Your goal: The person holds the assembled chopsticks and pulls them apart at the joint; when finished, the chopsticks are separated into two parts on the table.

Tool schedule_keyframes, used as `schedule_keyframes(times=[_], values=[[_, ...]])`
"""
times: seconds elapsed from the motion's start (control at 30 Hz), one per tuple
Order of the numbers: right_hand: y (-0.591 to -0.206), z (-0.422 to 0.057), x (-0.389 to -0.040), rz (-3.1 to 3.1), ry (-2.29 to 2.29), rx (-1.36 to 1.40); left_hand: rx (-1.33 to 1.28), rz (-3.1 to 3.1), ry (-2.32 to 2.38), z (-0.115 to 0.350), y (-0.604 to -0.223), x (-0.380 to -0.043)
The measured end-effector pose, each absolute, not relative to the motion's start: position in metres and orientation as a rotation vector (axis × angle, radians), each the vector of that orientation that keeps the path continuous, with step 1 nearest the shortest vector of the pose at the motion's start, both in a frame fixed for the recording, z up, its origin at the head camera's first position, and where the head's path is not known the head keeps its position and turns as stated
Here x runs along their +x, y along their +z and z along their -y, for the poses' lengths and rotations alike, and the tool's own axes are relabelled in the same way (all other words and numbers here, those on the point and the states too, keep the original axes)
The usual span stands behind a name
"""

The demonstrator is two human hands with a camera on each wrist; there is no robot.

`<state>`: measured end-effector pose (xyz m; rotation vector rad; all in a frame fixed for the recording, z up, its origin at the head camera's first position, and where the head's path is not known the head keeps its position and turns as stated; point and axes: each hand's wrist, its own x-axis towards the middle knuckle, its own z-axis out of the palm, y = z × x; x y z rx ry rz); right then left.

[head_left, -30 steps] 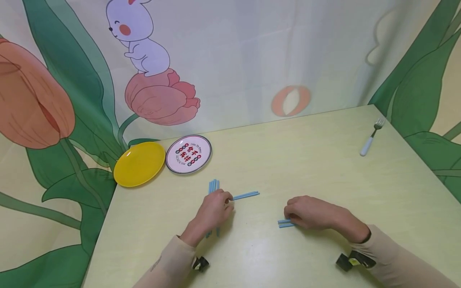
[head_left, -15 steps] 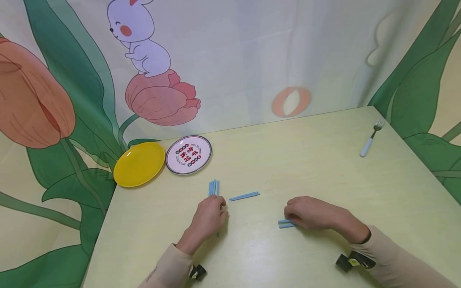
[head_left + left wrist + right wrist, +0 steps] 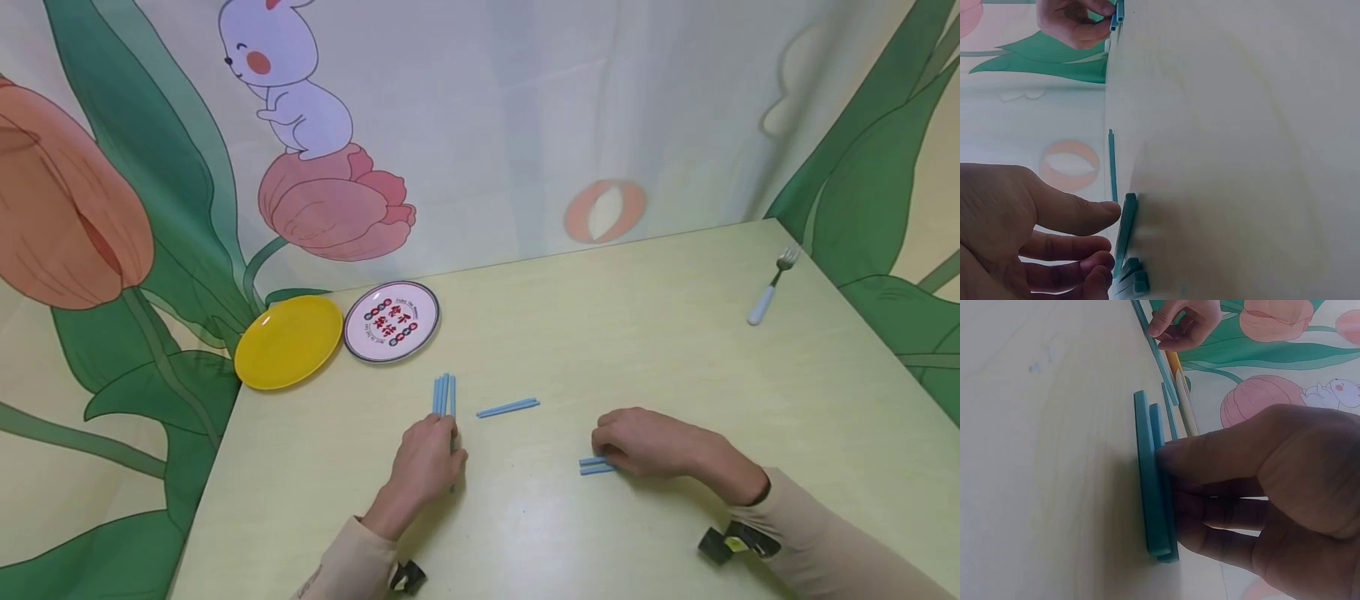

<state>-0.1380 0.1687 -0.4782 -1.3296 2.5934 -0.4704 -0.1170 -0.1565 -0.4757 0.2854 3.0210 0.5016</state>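
My left hand is over a bundle of several blue chopsticks on the table, whose far ends stick out past it. In the left wrist view, the thumb is beside one chopstick with the fingers loosely bent; no firm grip shows. At the right, my right hand is low over a pair of chopsticks. In the right wrist view its thumb and fingers pinch the farther chopstick, while the nearer chopstick lies alongside. Between the hands lie more crossed blue chopsticks, untouched.
A yellow plate and a white plate with red lettering stand side by side at the back left. A fork with a pale handle lies at the far right. A printed curtain hangs behind the table.
My left hand has drawn back from the crossed chopsticks in the middle and moved nearer and left, down along the bundle. My right hand and the chopsticks look unmoved.
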Motion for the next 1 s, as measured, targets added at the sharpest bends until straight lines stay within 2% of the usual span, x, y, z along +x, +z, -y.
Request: schedule_keyframes(times=[0.7,1.0], values=[[-0.4796,-0.1678,-0.141,-2.558,-0.522,-1.3,0.169,-2.977,0.567,0.1609,-0.4787,-0.1197],[-0.4802,-0.1686,-0.1412,-2.544,-0.538,-1.288,0.195,-2.969,0.568,0.1598,-0.4791,-0.1203]])
